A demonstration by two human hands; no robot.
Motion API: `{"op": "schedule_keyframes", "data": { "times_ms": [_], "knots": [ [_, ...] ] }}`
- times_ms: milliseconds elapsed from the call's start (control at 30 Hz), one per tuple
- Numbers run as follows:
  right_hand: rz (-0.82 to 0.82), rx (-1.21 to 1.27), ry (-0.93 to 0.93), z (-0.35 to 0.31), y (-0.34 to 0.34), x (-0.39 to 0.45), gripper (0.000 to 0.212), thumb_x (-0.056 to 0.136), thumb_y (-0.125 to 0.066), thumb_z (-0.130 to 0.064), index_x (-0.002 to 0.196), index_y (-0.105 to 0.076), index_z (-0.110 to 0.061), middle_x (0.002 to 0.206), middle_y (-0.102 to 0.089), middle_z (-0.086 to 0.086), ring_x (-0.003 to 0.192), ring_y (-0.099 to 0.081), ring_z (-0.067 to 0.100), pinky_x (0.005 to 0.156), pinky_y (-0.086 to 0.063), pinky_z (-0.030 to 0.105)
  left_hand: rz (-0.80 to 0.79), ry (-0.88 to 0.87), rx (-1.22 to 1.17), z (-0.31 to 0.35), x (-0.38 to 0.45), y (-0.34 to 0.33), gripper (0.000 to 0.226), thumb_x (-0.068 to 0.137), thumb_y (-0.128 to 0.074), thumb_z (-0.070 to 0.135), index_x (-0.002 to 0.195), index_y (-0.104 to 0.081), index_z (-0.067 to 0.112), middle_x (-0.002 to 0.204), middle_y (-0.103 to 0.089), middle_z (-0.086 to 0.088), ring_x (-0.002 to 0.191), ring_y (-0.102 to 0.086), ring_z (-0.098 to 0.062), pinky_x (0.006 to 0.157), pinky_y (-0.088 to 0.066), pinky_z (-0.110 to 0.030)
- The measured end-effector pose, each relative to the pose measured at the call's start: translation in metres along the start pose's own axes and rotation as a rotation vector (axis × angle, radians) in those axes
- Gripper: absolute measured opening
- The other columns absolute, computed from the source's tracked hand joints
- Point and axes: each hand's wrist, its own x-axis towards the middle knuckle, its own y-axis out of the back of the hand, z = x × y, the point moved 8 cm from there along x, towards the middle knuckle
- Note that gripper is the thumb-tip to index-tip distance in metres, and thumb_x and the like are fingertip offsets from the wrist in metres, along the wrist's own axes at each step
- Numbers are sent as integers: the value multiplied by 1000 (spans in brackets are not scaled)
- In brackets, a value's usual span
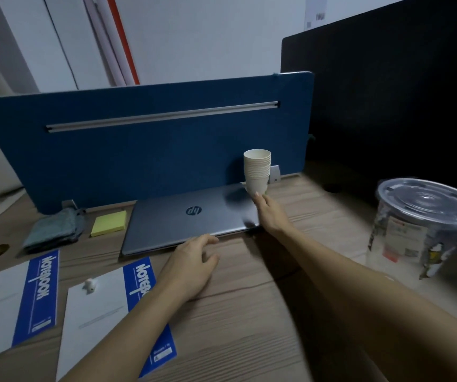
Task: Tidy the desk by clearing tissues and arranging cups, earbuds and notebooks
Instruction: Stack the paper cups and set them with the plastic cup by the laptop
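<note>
Reaching hand: the right hand (270,213) stretches forward with its fingertips (257,198) at the base of the stack of paper cups (257,170); whether it grips or only touches the stack, I cannot tell.
Cups: nested upright at the far right corner of the closed laptop (191,216), just in front of the blue divider (144,150).
Resting hand: the left hand (191,267) lies palm down on the wooden counter (249,312), fingers loosely spread and holding nothing, its fingertips at the laptop's near edge.
Notebooks: the left notebook (14,304) and the right notebook (111,312) lie flat side by side near the front; the left forearm crosses the right one.
Earbud: a small white earbud (90,285) sits on the right notebook's cover.
Other items: yellow sticky notes (109,223) and a folded grey cloth (54,230) lie left of the laptop; a lidded plastic cup (420,227) stands at the far right.
</note>
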Motion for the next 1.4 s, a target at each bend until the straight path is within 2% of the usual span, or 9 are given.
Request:
{"op": "schedule_keyframes", "data": {
  "times_ms": [333, 467, 633, 733, 800, 867, 1033, 1167, 1400],
  "knots": [
    [-56, -44, 72, 5, 57, -139, 42, 100, -39, -47, 124, -60, -19, 123, -66, 2, 113, -58, 18, 98, -43, 36, -39, -49, 16, 57, -48, -21, 34, 92, -56, 45, 126, -56, 40, 120, -63, 13, 94, -55, -4, 81, -45, -29],
    [-23, -147, 80, 15, 98, -191, 44, 97, -48, -45, 131, -58, -19, 130, -63, -2, 118, -58, 14, 100, -44, 32, -82, -84, -3, 88, -64, -33, 36, 92, -58, 41, 127, -59, 32, 124, -66, 6, 113, -60, -16, 96, -47, -34],
    [46, -138, 102, 21, 150, -237, 27, 93, -58, -31, 116, -66, -17, 111, -71, -2, 104, -65, 15, 94, -50, 36, -71, -157, -9, 125, -78, -41, 36, 91, -63, 36, 125, -61, 24, 131, -64, 3, 121, -57, -17, 101, -44, -31],
    [164, -129, 115, 28, 184, -257, 9, 89, -60, -29, 88, -65, -22, 82, -71, -3, 80, -67, 15, 75, -54, 41, -70, -187, -3, 140, -89, -45, 36, 91, -63, 35, 125, -62, 24, 130, -64, 2, 121, -58, -17, 101, -44, -30],
    [326, -132, 92, 37, 211, -265, 17, 85, -64, -38, 79, -57, -23, 73, -65, -3, 70, -63, 16, 65, -50, 37, -75, -193, 8, 146, -94, -47, 37, 92, -62, 36, 126, -61, 23, 132, -64, 3, 122, -57, -17, 102, -44, -32],
    [427, -77, 32, 47, 231, -266, 29, 81, -72, -40, 91, -53, -20, 86, -64, 2, 79, -63, 21, 64, -53, 35, -76, -193, 16, 148, -97, -48, 38, 93, -61, 37, 128, -60, 24, 133, -63, 3, 123, -56, -17, 103, -44, -35],
    [347, 8, -23, 58, 229, -248, 66, 77, -81, -32, 131, -45, -19, 120, -51, 1, 90, -58, 12, 42, -50, 15, -67, -181, 28, 145, -97, -47, 37, 93, -60, 37, 128, -59, 26, 133, -62, 5, 124, -55, -16, 103, -44, -34],
    [313, -14, -16, 59, 221, -228, 61, 78, -80, -28, 130, -48, -18, 120, -56, 1, 73, -66, 15, 42, -49, 16, -68, -160, 45, 137, -90, -45, 36, 93, -60, 38, 127, -58, 30, 133, -61, 7, 123, -55, -14, 103, -44, -36],
    [267, -4, -46, 54, 199, -189, 58, 79, -79, -28, 128, -49, -16, 120, -58, 4, 76, -69, 27, 45, -55, 26, -76, -136, 54, 120, -71, -44, 36, 92, -60, 39, 127, -58, 28, 133, -61, 7, 123, -55, -15, 102, -44, -35]
  ]
}}
